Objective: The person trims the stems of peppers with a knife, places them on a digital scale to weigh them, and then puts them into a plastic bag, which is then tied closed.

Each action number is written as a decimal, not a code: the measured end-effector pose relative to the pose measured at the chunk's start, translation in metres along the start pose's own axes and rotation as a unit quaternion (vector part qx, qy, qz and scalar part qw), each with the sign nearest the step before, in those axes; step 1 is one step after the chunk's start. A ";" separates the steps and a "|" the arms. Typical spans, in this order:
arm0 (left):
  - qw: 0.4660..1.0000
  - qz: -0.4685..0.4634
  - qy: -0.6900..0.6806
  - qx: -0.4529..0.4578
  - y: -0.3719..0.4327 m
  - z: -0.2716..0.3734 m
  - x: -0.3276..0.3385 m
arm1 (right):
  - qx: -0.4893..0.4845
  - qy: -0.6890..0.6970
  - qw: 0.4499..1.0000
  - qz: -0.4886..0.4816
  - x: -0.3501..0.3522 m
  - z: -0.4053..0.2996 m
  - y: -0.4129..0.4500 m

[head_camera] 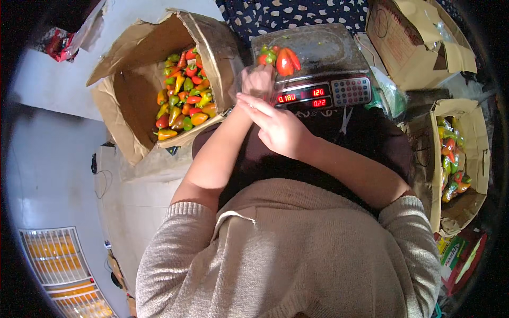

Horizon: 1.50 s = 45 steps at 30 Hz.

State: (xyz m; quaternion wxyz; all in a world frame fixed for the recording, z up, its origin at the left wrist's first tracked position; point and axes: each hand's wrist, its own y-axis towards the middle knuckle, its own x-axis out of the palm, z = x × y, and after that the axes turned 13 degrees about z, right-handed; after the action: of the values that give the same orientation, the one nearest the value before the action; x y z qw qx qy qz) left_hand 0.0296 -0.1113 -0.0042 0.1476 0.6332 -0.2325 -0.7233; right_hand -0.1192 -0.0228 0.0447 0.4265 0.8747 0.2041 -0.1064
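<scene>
My left hand [258,81] reaches inside a clear plastic bag [238,81] at the near left corner of a digital scale [314,73]. Red and green peppers [284,61] lie at the fingertips, on the scale's worn metal plate; whether the fingers grip any is hidden. Over the left wrist, my right hand [284,129] has its fingers stretched out, touching or just above the bag's edge. The scale's red display is lit. To the left, a cardboard box [214,51] tipped towards me holds many red, orange, yellow and green peppers [185,93].
At the right stands an open cardboard box [435,159] with bagged peppers [451,159]. Another carton [401,47] sits at the back right, near a green-and-clear plastic bag [391,93]. Scissors [345,120] lie on dark cloth before the scale. A red package [463,258] is low at the right.
</scene>
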 end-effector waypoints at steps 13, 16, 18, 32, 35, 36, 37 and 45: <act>0.832 0.152 -0.504 -0.174 -0.044 0.000 -0.093 | 0.169 0.061 0.980 0.088 -0.100 0.019 0.081; 0.926 0.128 -0.335 -0.117 -0.024 0.010 -0.035 | 0.097 0.023 0.993 0.060 -0.113 0.026 0.091; 0.954 0.139 -0.265 -0.021 -0.004 0.023 -0.017 | 0.027 0.030 0.999 -0.016 -0.116 0.022 0.091; 0.943 -0.104 -0.316 -0.003 0.034 0.048 -0.047 | 0.398 0.281 0.860 -0.155 -0.104 0.064 0.016; 0.882 -0.219 -0.403 -0.113 0.037 0.088 -0.079 | 0.543 0.274 0.759 -0.231 -0.090 0.091 -0.001; 0.882 -0.144 -0.440 -0.087 0.034 0.089 -0.075 | 0.542 0.275 0.760 -0.232 -0.083 0.086 -0.001; 0.883 -0.143 -0.439 -0.087 0.032 0.086 -0.072 | 0.516 0.304 0.766 -0.233 -0.074 0.079 -0.001; 0.887 -0.187 -0.406 -0.116 -0.006 0.034 -0.049 | 0.333 0.203 0.892 -0.226 -0.046 0.110 -0.037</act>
State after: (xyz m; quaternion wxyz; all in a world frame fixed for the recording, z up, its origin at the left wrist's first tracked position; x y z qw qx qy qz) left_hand 0.0039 -0.0763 0.0372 -0.0255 0.2946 -0.0640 -0.9531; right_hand -0.1784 -0.1015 -0.0326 0.0233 0.8983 0.4312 -0.0814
